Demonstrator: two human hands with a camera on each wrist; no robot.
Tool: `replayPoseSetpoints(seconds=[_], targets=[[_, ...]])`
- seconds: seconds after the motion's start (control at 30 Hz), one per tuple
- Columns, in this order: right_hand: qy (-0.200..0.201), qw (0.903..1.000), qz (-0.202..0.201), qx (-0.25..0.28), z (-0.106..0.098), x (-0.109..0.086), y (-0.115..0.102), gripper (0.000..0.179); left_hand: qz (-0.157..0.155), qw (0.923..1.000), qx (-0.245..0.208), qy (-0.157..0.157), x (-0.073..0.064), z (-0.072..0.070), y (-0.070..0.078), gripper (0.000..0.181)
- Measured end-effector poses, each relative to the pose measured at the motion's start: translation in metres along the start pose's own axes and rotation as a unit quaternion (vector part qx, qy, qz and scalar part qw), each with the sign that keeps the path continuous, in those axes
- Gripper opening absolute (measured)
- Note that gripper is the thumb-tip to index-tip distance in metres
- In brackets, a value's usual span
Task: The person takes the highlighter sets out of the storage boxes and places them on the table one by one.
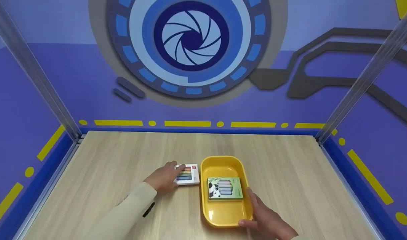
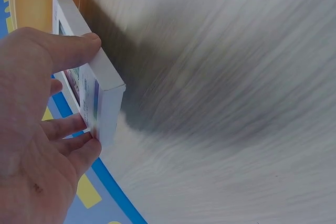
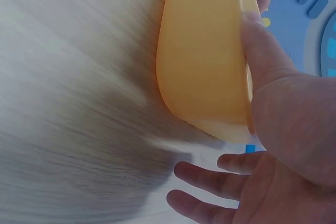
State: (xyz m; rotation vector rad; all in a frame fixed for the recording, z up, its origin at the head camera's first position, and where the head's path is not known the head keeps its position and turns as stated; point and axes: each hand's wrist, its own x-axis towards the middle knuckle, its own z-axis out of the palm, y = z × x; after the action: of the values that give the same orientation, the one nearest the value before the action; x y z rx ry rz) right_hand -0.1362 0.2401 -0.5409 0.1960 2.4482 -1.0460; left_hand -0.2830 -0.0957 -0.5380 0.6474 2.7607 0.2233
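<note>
My left hand (image 1: pixel 166 176) holds a white box of crayons (image 1: pixel 192 174) by its edges, just left of the yellow bin (image 1: pixel 220 216). In the left wrist view, the thumb lies on one edge of the white box (image 2: pixel 108 72) and the fingertips on the opposite edge. A coloured strip of sticks shows through its window. Inside the bin lies a green box with a panda picture (image 1: pixel 225 188) and pastel sticks printed on it. My right hand (image 1: pixel 265 215) is at the bin's right side, its thumb touching the rim and its other fingers loosely extended, as the right wrist view shows.
A light wood table (image 1: pixel 123 156) carries everything. Blue-purple panels (image 1: pixel 73 86) with yellow dashes stand behind and on both sides, with metal posts (image 1: pixel 33 63) at the back corners.
</note>
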Motion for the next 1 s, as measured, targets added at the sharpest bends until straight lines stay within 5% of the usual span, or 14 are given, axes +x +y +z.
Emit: replayPoseSetpoints(seconds=[0.17,0.77,1.0], targets=[[-0.029,0.9982,0.015,0.05,0.0,-0.002,0.002,0.119,0.007,0.9999,0.009,0.002,0.002,0.001,-0.005,0.069],[-0.027,0.9966,0.012,0.077,-0.005,-0.001,-0.003,0.118,-0.016,0.9999,0.003,0.006,0.013,-0.006,-0.014,0.069],[-0.03,0.9992,0.015,0.022,-0.003,-0.002,-0.001,0.12,-0.016,0.9999,0.004,-0.001,0.014,-0.004,-0.014,0.068]])
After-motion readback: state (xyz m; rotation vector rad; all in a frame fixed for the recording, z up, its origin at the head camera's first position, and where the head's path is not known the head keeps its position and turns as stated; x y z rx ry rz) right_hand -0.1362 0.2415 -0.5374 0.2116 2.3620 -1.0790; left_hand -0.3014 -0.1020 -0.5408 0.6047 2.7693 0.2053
